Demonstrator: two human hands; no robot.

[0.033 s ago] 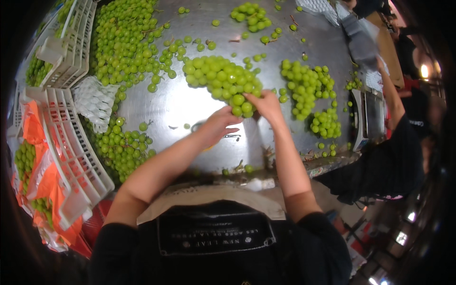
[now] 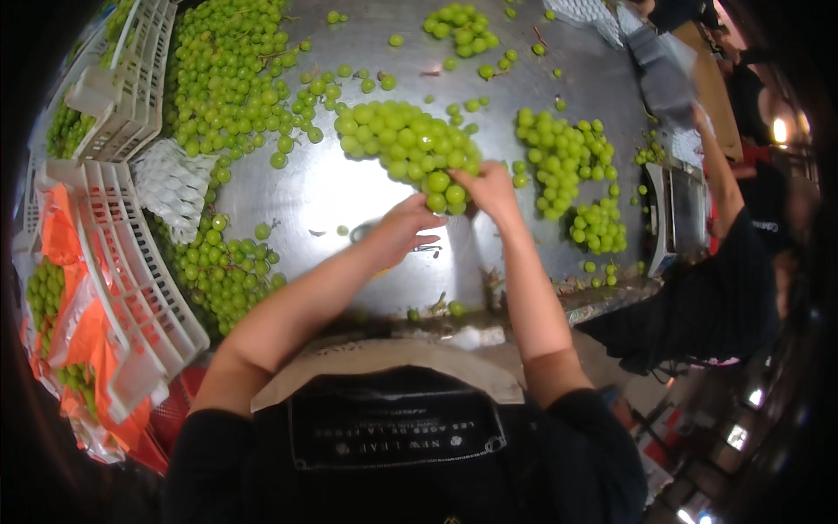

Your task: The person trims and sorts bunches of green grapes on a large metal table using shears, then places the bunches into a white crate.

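Observation:
A large bunch of green grapes (image 2: 406, 144) slants across the middle of the steel table (image 2: 332, 196). My left hand (image 2: 403, 231) is at its near tip, with fingertips against the lowest grapes and the other fingers curled loosely below. From the right, my right hand (image 2: 489, 188) pinches the same tip with thumb and forefinger; the exact spot is hidden behind the fingers. Under my left hand lies a small dark object (image 2: 426, 251), too unclear to name. Just right of my hands rests another grape bunch (image 2: 559, 162), with a smaller bunch (image 2: 599, 225) nearer.
Loose grapes are heaped (image 2: 227, 87) at the far left. White plastic crates (image 2: 131, 288) line the left edge, beside a white foam net (image 2: 175, 188). One more bunch (image 2: 461, 31) lies at the back. A co-worker's arm (image 2: 723, 170) reaches toward a grey object (image 2: 663, 79) at right.

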